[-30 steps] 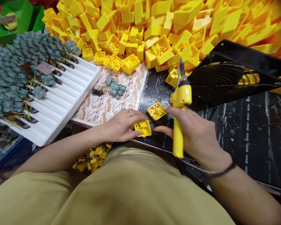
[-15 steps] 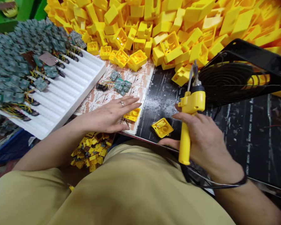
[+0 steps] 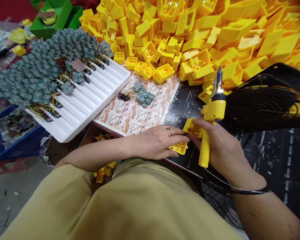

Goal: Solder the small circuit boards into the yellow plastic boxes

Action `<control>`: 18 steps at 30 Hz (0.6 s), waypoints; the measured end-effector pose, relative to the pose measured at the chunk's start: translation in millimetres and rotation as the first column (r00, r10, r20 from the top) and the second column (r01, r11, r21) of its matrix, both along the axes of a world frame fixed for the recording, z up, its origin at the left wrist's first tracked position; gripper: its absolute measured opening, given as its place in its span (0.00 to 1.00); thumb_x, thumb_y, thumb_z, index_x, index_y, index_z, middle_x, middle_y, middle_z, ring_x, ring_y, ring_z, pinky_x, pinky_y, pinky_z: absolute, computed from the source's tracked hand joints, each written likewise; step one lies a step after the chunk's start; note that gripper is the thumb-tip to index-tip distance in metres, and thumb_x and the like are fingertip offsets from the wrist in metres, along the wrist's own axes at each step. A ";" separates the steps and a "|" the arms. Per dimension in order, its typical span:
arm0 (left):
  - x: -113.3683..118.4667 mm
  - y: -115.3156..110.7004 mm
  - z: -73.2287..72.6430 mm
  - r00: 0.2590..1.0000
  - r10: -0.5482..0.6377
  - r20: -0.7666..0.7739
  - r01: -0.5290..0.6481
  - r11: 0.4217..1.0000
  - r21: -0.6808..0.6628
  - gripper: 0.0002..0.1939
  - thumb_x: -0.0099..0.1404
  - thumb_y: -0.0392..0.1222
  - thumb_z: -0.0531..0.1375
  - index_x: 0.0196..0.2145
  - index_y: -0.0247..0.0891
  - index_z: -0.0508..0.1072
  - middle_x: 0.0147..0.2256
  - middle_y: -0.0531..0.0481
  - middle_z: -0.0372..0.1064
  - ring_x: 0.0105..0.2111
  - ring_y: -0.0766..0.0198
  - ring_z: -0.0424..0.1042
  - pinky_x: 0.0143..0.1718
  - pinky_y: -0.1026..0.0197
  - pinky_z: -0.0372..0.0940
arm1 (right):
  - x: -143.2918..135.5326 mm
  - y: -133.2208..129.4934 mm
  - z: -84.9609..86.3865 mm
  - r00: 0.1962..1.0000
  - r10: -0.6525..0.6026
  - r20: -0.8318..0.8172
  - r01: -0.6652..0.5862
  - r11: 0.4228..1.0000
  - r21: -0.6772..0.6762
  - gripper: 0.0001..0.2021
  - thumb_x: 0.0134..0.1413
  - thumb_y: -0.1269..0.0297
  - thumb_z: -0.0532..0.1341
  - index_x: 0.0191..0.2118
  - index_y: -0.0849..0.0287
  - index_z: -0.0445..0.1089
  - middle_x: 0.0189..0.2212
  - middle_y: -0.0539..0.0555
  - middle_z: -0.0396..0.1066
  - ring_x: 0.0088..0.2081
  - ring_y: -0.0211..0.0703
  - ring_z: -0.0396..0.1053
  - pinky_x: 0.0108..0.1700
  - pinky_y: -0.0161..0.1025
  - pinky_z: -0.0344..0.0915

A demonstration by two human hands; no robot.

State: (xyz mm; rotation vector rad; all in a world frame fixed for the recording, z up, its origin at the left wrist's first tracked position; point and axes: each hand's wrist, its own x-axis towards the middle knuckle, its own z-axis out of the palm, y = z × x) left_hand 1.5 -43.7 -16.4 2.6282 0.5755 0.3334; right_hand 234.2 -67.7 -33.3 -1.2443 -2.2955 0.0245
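My right hand [image 3: 221, 146] is closed around a yellow soldering gun [image 3: 214, 108], its metal tip pointing up and away. The thumb and fingertips of the same hand also touch a tilted yellow plastic case [image 3: 192, 128]. My left hand [image 3: 156, 141], with a ring on one finger, has its thumb and fingers about a second yellow plastic case [image 3: 179, 148] at the front edge of the black surface. The left fingers partly cover that case. Both cases are close together between the hands. Green circuit boards with wires [image 3: 144, 97] lie on the patterned sheet beyond my left hand.
A big heap of yellow cases [image 3: 145, 30] fills the back. On the left, a white foam tray [image 3: 100, 90] bears many wired circuit boards. A black fan [image 3: 265, 100] stands at the right. Below the left edge are a blue crate [image 3: 27, 143] and more yellow parts [image 3: 107, 170].
My left hand has slid its case rightward from the patterned sheet onto the black surface. The case that lay near my right hand is now tilted up against its fingers. The view has shifted left.
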 end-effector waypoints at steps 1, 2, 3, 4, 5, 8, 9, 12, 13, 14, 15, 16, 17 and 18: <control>-2.2 3.7 1.4 0.999 0.029 0.025 -0.029 0.999 0.017 0.23 0.69 0.50 0.56 0.56 0.32 0.69 0.55 0.37 0.69 0.53 0.54 0.70 0.55 0.54 0.65 | -1.3 4.1 -0.3 1.000 0.004 -0.007 -0.004 1.000 0.000 0.19 0.63 0.60 0.58 0.57 0.59 0.60 0.41 0.59 0.73 0.39 0.49 0.74 0.38 0.43 0.73; -7.3 10.1 4.0 0.994 0.101 0.036 -0.103 0.993 0.049 0.23 0.70 0.52 0.55 0.54 0.33 0.70 0.55 0.38 0.70 0.53 0.55 0.70 0.55 0.53 0.65 | -2.4 7.7 -0.4 1.000 0.015 -0.015 -0.015 1.000 -0.005 0.19 0.63 0.59 0.59 0.57 0.59 0.60 0.41 0.58 0.73 0.40 0.48 0.75 0.38 0.43 0.73; -14.7 18.7 7.6 0.977 0.211 0.030 -0.213 0.973 0.094 0.21 0.71 0.52 0.53 0.52 0.36 0.72 0.54 0.40 0.71 0.52 0.54 0.70 0.55 0.50 0.64 | -3.4 10.8 -0.2 0.999 0.034 -0.023 -0.034 0.999 -0.014 0.19 0.63 0.60 0.59 0.57 0.59 0.61 0.41 0.58 0.73 0.40 0.47 0.75 0.39 0.42 0.74; -24.0 29.0 11.8 0.940 0.341 0.014 -0.339 0.929 0.148 0.19 0.71 0.50 0.52 0.51 0.38 0.73 0.52 0.43 0.72 0.51 0.54 0.70 0.55 0.48 0.63 | -4.4 13.5 0.2 0.998 0.057 -0.029 -0.058 0.998 -0.026 0.19 0.63 0.60 0.59 0.56 0.59 0.61 0.41 0.57 0.73 0.40 0.46 0.75 0.39 0.42 0.74; -34.2 40.3 15.9 0.881 0.473 -0.013 -0.460 0.863 0.211 0.16 0.72 0.47 0.51 0.50 0.40 0.73 0.52 0.44 0.72 0.53 0.53 0.69 0.56 0.45 0.61 | -5.6 15.7 0.8 0.996 0.080 -0.032 -0.081 0.996 -0.037 0.18 0.63 0.60 0.59 0.56 0.59 0.62 0.41 0.57 0.74 0.40 0.46 0.75 0.39 0.41 0.74; -61.6 71.2 23.3 0.772 0.625 -0.113 -0.564 0.756 0.333 0.16 0.68 0.41 0.53 0.53 0.43 0.71 0.58 0.45 0.67 0.60 0.49 0.61 0.59 0.42 0.56 | -10.5 20.7 3.0 0.993 0.114 -0.034 -0.116 0.991 -0.062 0.17 0.63 0.61 0.60 0.55 0.57 0.62 0.42 0.56 0.74 0.41 0.45 0.75 0.40 0.40 0.74; -67.7 78.5 23.5 0.767 0.623 -0.152 -0.550 0.761 0.344 0.17 0.67 0.41 0.55 0.53 0.43 0.70 0.60 0.45 0.65 0.62 0.48 0.58 0.59 0.41 0.56 | -12.1 22.0 3.9 0.994 0.109 -0.032 -0.111 0.992 -0.066 0.17 0.63 0.61 0.60 0.55 0.56 0.62 0.43 0.56 0.74 0.41 0.45 0.75 0.41 0.41 0.74; -77.4 89.3 20.2 0.761 0.598 -0.253 -0.509 0.791 0.339 0.16 0.64 0.41 0.56 0.50 0.41 0.72 0.59 0.46 0.65 0.62 0.46 0.58 0.60 0.40 0.56 | -12.6 23.1 7.2 0.997 0.072 0.007 -0.072 0.996 -0.061 0.17 0.62 0.61 0.60 0.55 0.55 0.62 0.45 0.57 0.73 0.43 0.47 0.75 0.42 0.42 0.74; -79.1 90.2 19.2 0.755 0.604 -0.258 -0.516 0.788 0.335 0.15 0.63 0.42 0.57 0.48 0.41 0.73 0.57 0.45 0.68 0.60 0.45 0.61 0.59 0.39 0.58 | -10.5 22.1 8.8 0.998 0.062 0.033 -0.060 0.997 -0.056 0.17 0.62 0.61 0.60 0.55 0.55 0.61 0.45 0.58 0.73 0.44 0.48 0.74 0.42 0.43 0.74; -80.6 90.4 18.7 0.748 0.616 -0.246 -0.534 0.779 0.329 0.14 0.63 0.42 0.57 0.45 0.41 0.74 0.53 0.44 0.71 0.57 0.45 0.64 0.57 0.40 0.60 | -7.3 20.0 10.8 0.997 0.058 0.060 -0.054 0.997 -0.057 0.17 0.62 0.62 0.60 0.55 0.55 0.61 0.45 0.58 0.73 0.44 0.48 0.74 0.41 0.43 0.74; -82.0 90.0 18.9 0.742 0.633 -0.222 -0.558 0.766 0.319 0.12 0.63 0.43 0.57 0.43 0.42 0.75 0.47 0.45 0.74 0.53 0.46 0.68 0.55 0.40 0.62 | -3.0 16.7 13.2 0.995 0.060 0.083 -0.055 0.997 -0.060 0.17 0.62 0.62 0.60 0.55 0.56 0.61 0.44 0.58 0.73 0.44 0.49 0.74 0.41 0.43 0.73; -83.4 89.5 19.8 0.735 0.650 -0.193 -0.586 0.752 0.303 0.11 0.63 0.43 0.58 0.42 0.43 0.75 0.42 0.46 0.76 0.48 0.48 0.71 0.52 0.42 0.64 | 1.9 12.2 15.8 0.993 0.069 0.101 -0.062 0.996 -0.068 0.17 0.63 0.63 0.59 0.55 0.57 0.62 0.43 0.58 0.73 0.43 0.49 0.74 0.39 0.43 0.73; -84.5 88.8 21.3 0.726 0.667 -0.167 -0.613 0.738 0.281 0.10 0.63 0.44 0.58 0.41 0.44 0.75 0.38 0.48 0.76 0.44 0.50 0.73 0.50 0.43 0.66 | 7.2 6.8 18.5 0.991 0.079 0.110 -0.070 0.994 -0.085 0.16 0.63 0.63 0.58 0.55 0.58 0.62 0.42 0.58 0.73 0.42 0.49 0.74 0.38 0.42 0.73; -85.2 88.2 23.3 0.716 0.683 -0.147 -0.640 0.725 0.254 0.10 0.63 0.44 0.58 0.40 0.44 0.75 0.35 0.49 0.76 0.41 0.52 0.74 0.47 0.45 0.67 | 12.3 0.6 20.9 0.989 0.093 0.112 -0.082 0.991 -0.104 0.16 0.64 0.62 0.58 0.55 0.58 0.62 0.41 0.58 0.73 0.40 0.49 0.74 0.37 0.42 0.72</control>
